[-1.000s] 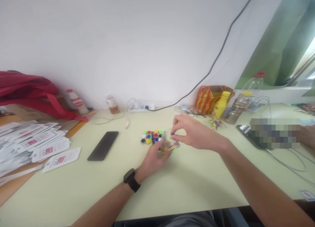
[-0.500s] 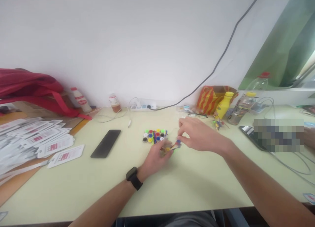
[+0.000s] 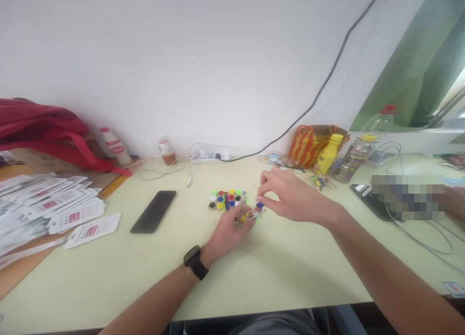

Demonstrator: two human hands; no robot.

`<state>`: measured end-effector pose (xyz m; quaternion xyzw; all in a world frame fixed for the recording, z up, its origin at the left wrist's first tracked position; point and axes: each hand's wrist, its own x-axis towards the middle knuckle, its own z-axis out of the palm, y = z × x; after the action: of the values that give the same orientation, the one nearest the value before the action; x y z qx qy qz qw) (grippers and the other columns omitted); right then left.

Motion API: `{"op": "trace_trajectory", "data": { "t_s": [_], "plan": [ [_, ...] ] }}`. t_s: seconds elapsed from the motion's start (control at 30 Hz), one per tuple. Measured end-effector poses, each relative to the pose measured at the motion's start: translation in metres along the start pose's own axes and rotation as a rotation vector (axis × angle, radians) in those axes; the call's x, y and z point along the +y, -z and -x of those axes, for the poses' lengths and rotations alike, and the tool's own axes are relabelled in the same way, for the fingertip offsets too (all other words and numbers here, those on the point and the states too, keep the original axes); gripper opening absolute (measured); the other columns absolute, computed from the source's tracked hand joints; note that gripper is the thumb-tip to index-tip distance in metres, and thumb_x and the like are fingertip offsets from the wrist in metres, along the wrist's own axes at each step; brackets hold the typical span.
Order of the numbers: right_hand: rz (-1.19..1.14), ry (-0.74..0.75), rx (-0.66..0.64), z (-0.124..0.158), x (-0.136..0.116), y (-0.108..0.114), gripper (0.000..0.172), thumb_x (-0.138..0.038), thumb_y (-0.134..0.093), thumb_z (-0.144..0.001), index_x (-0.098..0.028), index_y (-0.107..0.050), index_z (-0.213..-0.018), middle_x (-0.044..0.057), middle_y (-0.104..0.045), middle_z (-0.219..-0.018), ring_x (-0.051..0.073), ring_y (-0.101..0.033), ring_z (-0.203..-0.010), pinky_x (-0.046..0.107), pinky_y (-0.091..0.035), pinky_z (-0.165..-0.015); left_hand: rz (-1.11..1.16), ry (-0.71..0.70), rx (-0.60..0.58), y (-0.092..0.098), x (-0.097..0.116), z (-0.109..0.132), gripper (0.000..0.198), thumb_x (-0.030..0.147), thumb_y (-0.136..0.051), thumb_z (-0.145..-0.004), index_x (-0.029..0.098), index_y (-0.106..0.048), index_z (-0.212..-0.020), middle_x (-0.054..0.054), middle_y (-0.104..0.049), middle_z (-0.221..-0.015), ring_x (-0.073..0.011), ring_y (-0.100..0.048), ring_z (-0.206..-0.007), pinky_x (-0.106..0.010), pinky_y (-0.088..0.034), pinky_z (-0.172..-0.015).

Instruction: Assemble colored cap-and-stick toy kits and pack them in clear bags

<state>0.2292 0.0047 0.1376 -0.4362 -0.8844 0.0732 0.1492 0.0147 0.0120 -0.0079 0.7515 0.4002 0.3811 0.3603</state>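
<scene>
My left hand (image 3: 228, 231), with a black watch on the wrist, rests on the pale green table (image 3: 276, 272) and is closed around a small bundle of colourful pieces (image 3: 244, 217). My right hand (image 3: 286, 195) hovers just right of it, thumb and fingers pinched together near a small blue piece (image 3: 259, 206) at the bundle's end. A cluster of small coloured caps (image 3: 225, 200) sits on the table just beyond my left hand.
A black phone (image 3: 153, 212) lies left of the caps. White packaging cards (image 3: 51, 208) are piled at the far left under a red bag (image 3: 39, 131). Bottles, a power strip (image 3: 210, 156), a striped bag (image 3: 308, 146) and cables line the wall. Another person's hand (image 3: 454, 199) is at the right edge.
My right hand came down from above the caps to the bundle held in my left hand and pinches at its end. The left hand stays in place.
</scene>
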Motion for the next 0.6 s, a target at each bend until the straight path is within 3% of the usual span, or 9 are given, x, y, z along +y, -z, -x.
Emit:
{"op": "trace_trajectory", "data": {
  "t_s": [0.17, 0.33, 0.43, 0.6],
  "plan": [
    [-0.077, 0.063, -0.085, 0.0, 0.0, 0.005, 0.033, -0.033, -0.05, -0.104, -0.023, -0.074, -0.083, 0.007, -0.063, -0.098, 0.025, -0.054, -0.1, 0.042, -0.041, -0.09, -0.01, 0.001, 0.022, -0.001, -0.001, 0.001, 0.024, 0.038, -0.063, -0.096, 0.021, -0.068, -0.113, -0.004, -0.072, -0.098, -0.0197, -0.065, -0.086, -0.028, -0.052, -0.071],
    [0.075, 0.008, -0.164, -0.003, -0.001, 0.001, 0.028, -0.024, -0.059, -0.097, -0.022, -0.077, -0.076, 0.011, -0.061, -0.107, 0.03, -0.051, -0.104, 0.048, -0.041, -0.088, -0.033, -0.013, -0.013, -0.001, -0.002, 0.001, 0.025, 0.038, -0.065, -0.096, 0.021, -0.068, -0.113, -0.006, -0.073, -0.104, -0.0216, -0.066, -0.091, -0.029, -0.052, -0.073],
    [0.029, 0.011, -0.224, -0.006, 0.001, -0.002, 0.026, -0.024, -0.061, -0.096, -0.025, -0.08, -0.078, 0.011, -0.062, -0.115, 0.03, -0.051, -0.107, 0.049, -0.041, -0.089, -0.029, -0.025, -0.036, -0.001, -0.001, 0.002, 0.024, 0.038, -0.063, -0.097, 0.02, -0.069, -0.111, -0.007, -0.074, -0.102, -0.0212, -0.066, -0.088, -0.031, -0.053, -0.074],
    [-0.13, 0.07, -0.041, -0.008, 0.01, 0.002, 0.032, -0.041, -0.055, -0.102, -0.027, -0.08, -0.088, 0.007, -0.062, -0.12, 0.027, -0.055, -0.107, 0.044, -0.043, -0.091, 0.029, -0.007, 0.013, -0.001, 0.0, 0.001, 0.029, 0.04, -0.064, -0.096, 0.021, -0.069, -0.117, -0.005, -0.074, -0.101, -0.0206, -0.067, -0.087, -0.029, -0.055, -0.073]
  ]
}}
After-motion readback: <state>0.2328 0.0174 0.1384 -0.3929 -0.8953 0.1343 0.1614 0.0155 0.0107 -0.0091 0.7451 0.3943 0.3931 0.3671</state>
